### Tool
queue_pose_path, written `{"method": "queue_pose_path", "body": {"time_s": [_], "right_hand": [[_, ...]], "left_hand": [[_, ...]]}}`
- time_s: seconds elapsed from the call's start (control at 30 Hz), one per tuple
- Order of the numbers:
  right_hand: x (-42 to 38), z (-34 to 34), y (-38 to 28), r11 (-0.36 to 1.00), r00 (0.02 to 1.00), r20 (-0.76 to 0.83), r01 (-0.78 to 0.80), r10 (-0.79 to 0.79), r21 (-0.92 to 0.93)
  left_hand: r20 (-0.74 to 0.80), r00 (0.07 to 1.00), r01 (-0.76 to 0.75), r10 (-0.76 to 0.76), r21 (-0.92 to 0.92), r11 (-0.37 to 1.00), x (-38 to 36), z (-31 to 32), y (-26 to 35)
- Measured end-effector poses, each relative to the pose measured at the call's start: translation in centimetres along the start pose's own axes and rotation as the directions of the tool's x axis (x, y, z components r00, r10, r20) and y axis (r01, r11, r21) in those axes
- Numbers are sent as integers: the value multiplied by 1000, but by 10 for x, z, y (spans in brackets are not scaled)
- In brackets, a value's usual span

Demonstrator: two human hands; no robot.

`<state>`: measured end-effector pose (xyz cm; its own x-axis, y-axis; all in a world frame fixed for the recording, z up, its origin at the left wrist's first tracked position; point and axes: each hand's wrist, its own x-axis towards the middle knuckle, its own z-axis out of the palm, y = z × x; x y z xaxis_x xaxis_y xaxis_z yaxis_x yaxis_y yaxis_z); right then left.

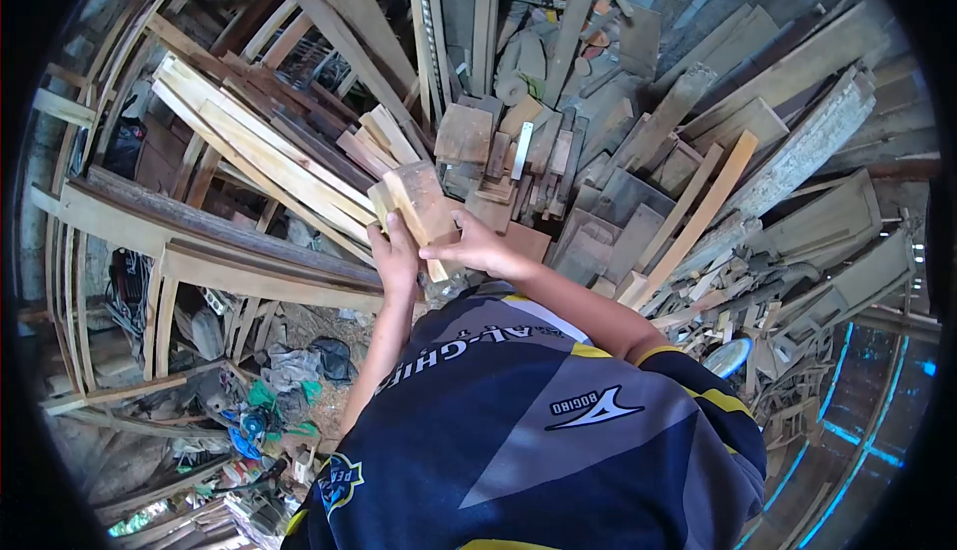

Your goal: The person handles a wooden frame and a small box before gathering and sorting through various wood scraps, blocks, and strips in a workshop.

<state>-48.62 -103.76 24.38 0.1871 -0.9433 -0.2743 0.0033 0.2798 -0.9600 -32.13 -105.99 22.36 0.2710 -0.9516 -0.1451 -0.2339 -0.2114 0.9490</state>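
In front of my chest I hold short wooden blocks. The larger wooden block (pixel 427 199) has a rough brown face and a pale cut edge, and it lies tilted. A paler piece of wood (pixel 381 201) sits against its left side. My left hand (pixel 397 249) grips the pieces from the left and below, thumb up along the wood. My right hand (pixel 475 243) closes on the right side of the larger block, with its thumb across the lower end. The undersides of the blocks and some fingertips are hidden.
Long pale boards (pixel 259 156) extend to the left of my hands. Ahead stands a pile of offcuts (pixel 498 166), with a square-ended block (pixel 465 134) near it. An orange-brown plank (pixel 703 213) leans at the right. Cloths and bags (pixel 289 371) lie on the floor at lower left.
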Motion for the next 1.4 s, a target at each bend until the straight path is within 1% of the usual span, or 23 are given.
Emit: {"method": "queue_pose_path", "body": {"time_s": [0.07,0.13,0.2,0.27,0.37,0.4,0.5,0.53,0.6,0.63,0.7,0.77,0.83,0.87,0.9,0.93,1.0,1.03,1.1,1.17,1.23,1.3,1.4], "right_hand": [[9,2,24,1000,999,-41,-4,4,-22],[14,2,37,994,994,-103,-50,41,-92],[19,-1,51,998,978,-200,-60,61,7],[28,-8,75,998,969,-246,-11,-4,-60],[17,-19,52,986,946,-312,-40,89,159],[22,-25,66,987,945,-313,-44,92,157],[48,-42,142,996,905,-419,-89,73,-17],[47,-46,138,996,905,-419,-92,76,-17],[45,-51,127,922,864,-495,-257,86,-290],[42,-46,110,885,822,-560,-330,98,-329],[62,-48,139,847,801,-586,-392,122,-359],[91,-51,186,811,765,-626,-459,152,-364],[119,-49,196,772,739,-649,-514,178,-374],[136,-48,205,732,714,-672,-562,195,-384],[153,-48,222,749,720,-689,-500,80,-435],[178,-50,250,741,721,-688,-506,84,-441],[228,-57,317,851,762,-627,-428,159,-305],[253,-55,337,845,731,-660,-455,175,-281],[296,-50,335,953,773,-629,-245,81,-178],[353,-54,406,939,728,-680,-170,-85,-300],[406,-58,454,971,691,-704,-16,-161,-237],[450,-65,453,868,630,-755,-261,-180,-424],[504,-76,468,829,562,-801,-335,-205,-448]], "left_hand": [[30,998,-58,54,127,990,4,-2,-11],[-4,995,-97,98,123,988,10,-2,-17],[-18,993,-114,116,103,988,14,-3,-21],[-7,998,-67,67,53,996,16,-8,-17],[-56,995,-80,81,8,997,18,-17,-19],[-95,993,-67,73,57,996,21,-21,-25],[-120,993,25,-21,34,999,32,-44,-72],[-119,993,28,-23,35,999,28,-49,-70],[-190,973,133,-129,13,991,20,-62,-69],[-189,973,138,-133,15,990,18,-67,-80],[-301,921,215,-247,-134,967,18,-77,-113],[-302,918,258,-259,-43,965,16,-84,-120],[-309,887,317,-345,-138,938,20,-92,-170],[-338,854,389,-397,-95,917,23,-88,-176],[-369,815,459,-446,-59,887,26,-79,-179],[-368,810,469,-457,-63,881,31,-75,-196],[-351,779,498,-520,-156,853,35,-61,-238],[-357,760,524,-543,-160,837,33,-56,-263],[-459,751,557,-475,53,829,24,-44,-310],[-432,719,598,-544,-12,801,5,-36,-344],[-406,688,630,-601,-76,773,-15,-27,-360],[-399,612,696,-683,-137,705,-25,-19,-358],[-387,606,753,-695,0,658,-55,-26,-392]]}}
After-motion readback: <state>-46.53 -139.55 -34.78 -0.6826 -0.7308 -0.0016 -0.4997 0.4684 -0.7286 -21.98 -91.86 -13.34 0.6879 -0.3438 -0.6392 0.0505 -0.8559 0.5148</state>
